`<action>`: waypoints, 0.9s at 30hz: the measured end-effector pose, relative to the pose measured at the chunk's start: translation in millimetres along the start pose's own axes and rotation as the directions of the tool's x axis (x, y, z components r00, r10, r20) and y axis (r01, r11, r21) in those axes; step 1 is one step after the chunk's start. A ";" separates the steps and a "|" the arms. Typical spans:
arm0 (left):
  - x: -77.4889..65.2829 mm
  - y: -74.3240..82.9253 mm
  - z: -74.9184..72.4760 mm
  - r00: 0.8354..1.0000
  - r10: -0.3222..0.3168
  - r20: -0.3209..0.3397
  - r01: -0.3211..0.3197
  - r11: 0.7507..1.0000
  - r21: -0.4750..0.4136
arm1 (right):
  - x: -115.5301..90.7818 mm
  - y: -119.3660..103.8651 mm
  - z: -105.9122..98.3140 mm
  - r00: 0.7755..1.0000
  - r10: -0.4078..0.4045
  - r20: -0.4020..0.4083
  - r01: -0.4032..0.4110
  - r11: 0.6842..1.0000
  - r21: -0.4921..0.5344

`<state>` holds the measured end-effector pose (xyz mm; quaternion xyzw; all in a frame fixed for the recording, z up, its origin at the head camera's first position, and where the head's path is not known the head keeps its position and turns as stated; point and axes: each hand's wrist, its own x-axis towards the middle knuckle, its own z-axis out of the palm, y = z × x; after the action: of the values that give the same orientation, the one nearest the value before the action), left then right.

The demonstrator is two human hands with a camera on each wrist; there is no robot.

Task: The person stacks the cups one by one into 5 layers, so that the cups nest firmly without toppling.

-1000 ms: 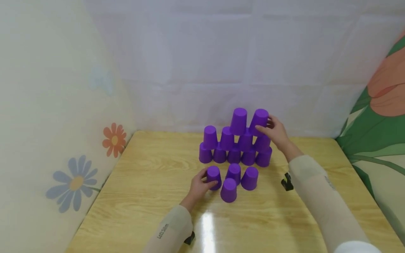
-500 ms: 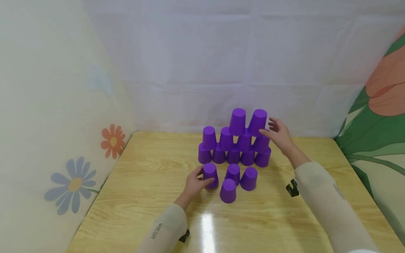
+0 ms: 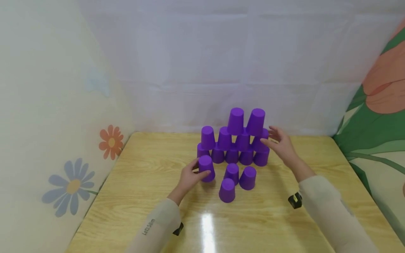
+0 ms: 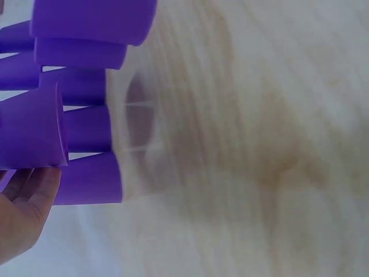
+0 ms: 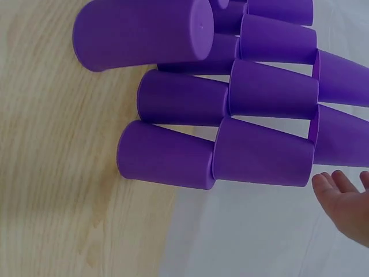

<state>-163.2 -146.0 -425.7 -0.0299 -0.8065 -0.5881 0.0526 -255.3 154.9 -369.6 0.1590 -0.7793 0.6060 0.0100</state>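
Note:
My left hand (image 3: 188, 178) grips an upside-down purple cup (image 3: 206, 169) between thumb and fingers, lifted in front of the left end of a cup pyramid. In the left wrist view the held cup (image 4: 30, 130) overlaps the stacked ones. The pyramid has a bottom row (image 3: 232, 156), a second row (image 3: 225, 139) and two cups (image 3: 236, 122) on a third level, all mouth down. My right hand (image 3: 282, 146) is beside the pyramid's right end, fingers relaxed and holding nothing. In the right wrist view the right hand (image 5: 349, 205) sits just off the upper cups (image 5: 340, 135).
Three loose cups (image 3: 227, 190) stand upside down on the wooden table (image 3: 152, 196) in front of the pyramid. A white sheet (image 3: 190, 70) hangs close behind it. Walls with painted flowers rise at the left and right.
My right hand has let go of the rightmost top cup and drawn back to the right and down. My left hand has lifted its cup off the table and moved it left, toward the pyramid.

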 end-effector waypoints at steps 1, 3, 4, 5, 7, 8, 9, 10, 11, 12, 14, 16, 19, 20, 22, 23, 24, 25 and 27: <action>2.3 -1.6 -1.0 1.000 0.006 0.003 -0.006 1.000 -0.005 | -2.5 1.0 0.7 1.000 -0.005 -0.004 0.005 1.000 0.009; 7.3 -5.7 -2.6 1.000 0.005 0.010 -0.005 1.000 0.004 | -7.9 2.9 2.6 1.000 -0.011 -0.010 0.012 1.000 0.028; 9.9 -7.5 -3.2 1.000 0.010 0.013 -0.010 1.000 0.011 | -10.6 3.9 3.9 1.000 -0.016 -0.014 0.016 0.999 0.038; 12.7 -9.2 -3.9 1.000 0.020 0.015 -0.020 1.000 0.020 | -13.4 4.6 5.4 1.000 -0.019 -0.018 0.019 0.999 0.050; 17.8 -11.2 -5.2 0.999 0.029 0.020 -0.030 0.999 0.035 | -19.0 5.9 9.1 0.999 -0.025 -0.025 0.027 0.997 0.075; 19.9 -10.2 -6.1 0.999 0.035 0.021 -0.035 0.998 0.046 | -21.9 6.5 11.2 0.999 -0.026 -0.029 0.029 0.995 0.091; 21.9 -8.4 -7.0 0.999 0.040 0.024 -0.041 0.998 0.051 | -24.9 7.0 13.5 0.999 -0.028 -0.033 0.031 0.994 0.101; 23.8 -6.7 -7.8 0.999 0.047 0.026 -0.048 0.997 0.056 | -27.7 8.0 15.8 0.999 -0.031 -0.033 0.035 0.993 0.113; 25.8 -4.9 -8.6 0.998 0.053 0.027 -0.054 0.997 0.060 | -30.8 8.7 18.1 0.999 -0.032 -0.033 0.036 0.991 0.126; 27.8 -2.9 -9.3 0.998 0.058 0.028 -0.060 0.996 0.064 | -34.0 9.5 20.5 0.999 -0.030 -0.034 0.035 0.991 0.132; 31.9 1.1 -10.6 0.997 0.070 0.032 -0.072 0.995 0.068 | -40.6 11.2 25.5 0.999 -0.026 -0.038 0.031 0.990 0.139; 36.0 4.8 -11.2 0.996 0.081 0.035 -0.083 0.994 0.072 | -47.2 13.3 30.5 0.999 -0.019 -0.036 0.024 0.989 0.145; 41.2 9.5 -11.8 0.994 0.102 0.041 -0.105 0.991 0.084 | -57.2 16.4 38.8 0.999 -0.004 -0.035 0.010 0.987 0.163; 42.8 10.7 -11.9 0.993 0.111 0.044 -0.115 0.989 0.090 | -60.4 17.7 41.7 1.000 -0.001 -0.031 0.006 0.984 0.176; 45.0 13.3 -12.4 0.993 0.113 0.045 -0.117 0.988 0.098 | -66.2 20.4 47.6 1.000 -0.002 -0.024 0.007 0.979 0.205; 46.1 14.5 -12.8 0.992 0.116 0.046 -0.120 0.988 0.098 | -69.0 21.7 50.6 1.000 0.002 -0.021 0.003 0.976 0.217; 47.1 16.0 -13.0 0.992 0.115 0.046 -0.119 0.988 0.098 | -71.6 22.8 53.2 1.000 0.005 -0.017 -0.001 0.974 0.227; 47.8 18.2 -13.3 0.992 0.115 0.046 -0.119 0.989 0.092 | -74.1 24.2 56.0 1.000 0.010 -0.011 -0.007 0.970 0.241; 50.0 22.4 -14.1 0.995 0.090 0.046 -0.094 0.991 0.091 | -79.0 26.7 61.0 1.000 0.021 0.001 -0.020 0.968 0.250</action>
<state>-209.6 -153.2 -394.2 -0.0769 -0.8318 -0.5460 0.0640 -176.4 121.4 -427.4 0.1504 -0.6983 0.6997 -0.0157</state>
